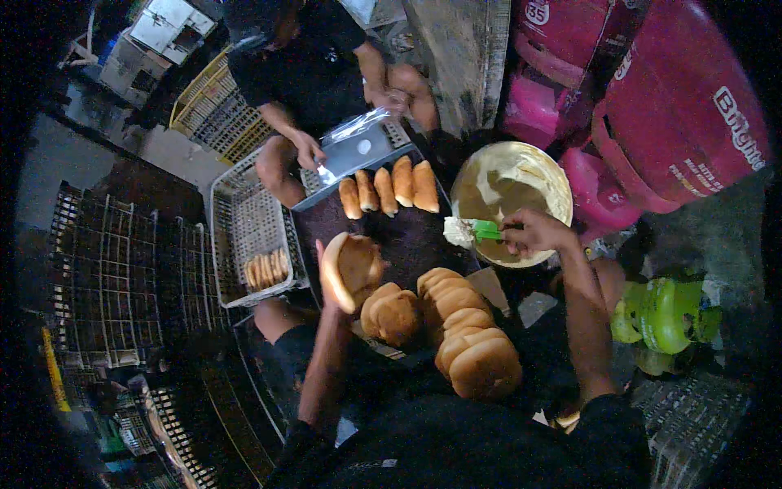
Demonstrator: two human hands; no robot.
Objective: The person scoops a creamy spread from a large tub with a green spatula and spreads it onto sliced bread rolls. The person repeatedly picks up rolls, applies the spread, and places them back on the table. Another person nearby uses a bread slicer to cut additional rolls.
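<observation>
An opened, split bread bun [353, 269] is in my left hand [330, 308], its cut side spread apart. My right hand [533, 235] is closed around the green handle of a spatula [487, 231], and pale cream clings to its blade. Just behind that hand stands a round tub [511, 147] with cream smeared over its inside. Nearest to my left hand lies a small pile of buns [395, 316]; a longer row of overlapping buns [481, 359] runs toward my lap. Several browned, elongated rolls [383, 193] are lined up on the dark tray [407, 236].
Across from me another person's hands [309, 153] are over a grey box [362, 147] with clear plastic. A white crate [252, 208] holding flat breads stands at left, beside stacked racks [106, 277]. Pink gas cylinders [668, 106] and a green one [664, 316] stand at right.
</observation>
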